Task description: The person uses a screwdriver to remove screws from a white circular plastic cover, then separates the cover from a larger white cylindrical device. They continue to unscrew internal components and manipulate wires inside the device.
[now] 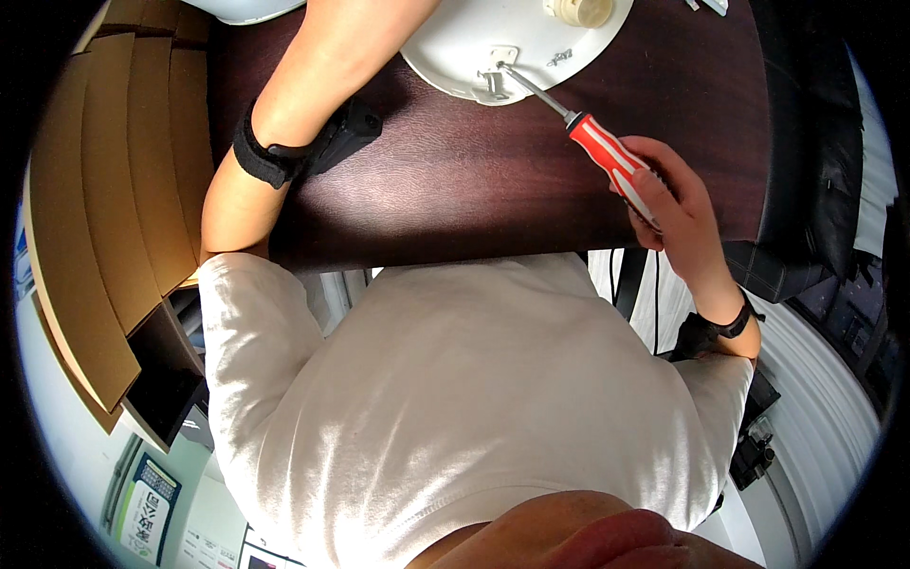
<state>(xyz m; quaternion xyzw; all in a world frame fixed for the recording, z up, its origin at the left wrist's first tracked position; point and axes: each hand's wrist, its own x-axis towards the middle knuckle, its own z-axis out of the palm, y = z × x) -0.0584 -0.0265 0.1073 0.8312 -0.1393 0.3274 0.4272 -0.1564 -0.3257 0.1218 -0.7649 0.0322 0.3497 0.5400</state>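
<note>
My right hand (675, 207) is closed around the red and white handle of a screwdriver (611, 156). Its metal shaft runs up and left, and the tip rests at a small metal bracket (494, 82) on the rim of a white round disc (474, 38) lying on the dark table (455, 185). A cream round part (580, 9) and small screws (561, 57) sit on the disc. My left forearm (322, 66), with a black strap (263, 154), reaches past the disc's left side; the hand itself is beyond the top edge.
Flat cardboard sheets (114, 190) are stacked along the table's left side. A black boxy object (347, 133) lies under my left arm. A black padded seat (806, 190) stands to the right. Cables (654, 294) hang below the table edge.
</note>
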